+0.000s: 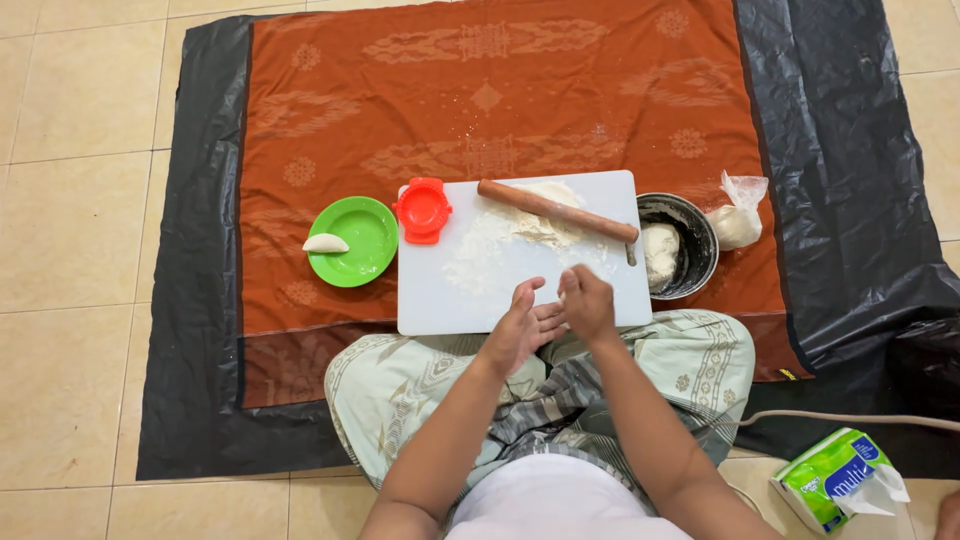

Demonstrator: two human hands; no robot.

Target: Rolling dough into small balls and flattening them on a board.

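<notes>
My left hand (522, 325) is palm up over the near edge of a white cutting board (430, 300). My right hand (588, 303) presses down on that palm with curled fingers; whether dough lies between them is hidden. On the board lie a wooden rolling pin (556, 210), a flat piece of dough (535, 225) under it, and scattered flour. A red dumpling press (422, 210) rests on the board's far left corner.
A green plate (365, 250) with one folded dumpling (325, 243) sits left of the board. A metal bowl (690, 232) holding dough (658, 252) and a plastic bag of flour (738, 220) stand on the right. A tissue pack (830, 478) lies near my right knee.
</notes>
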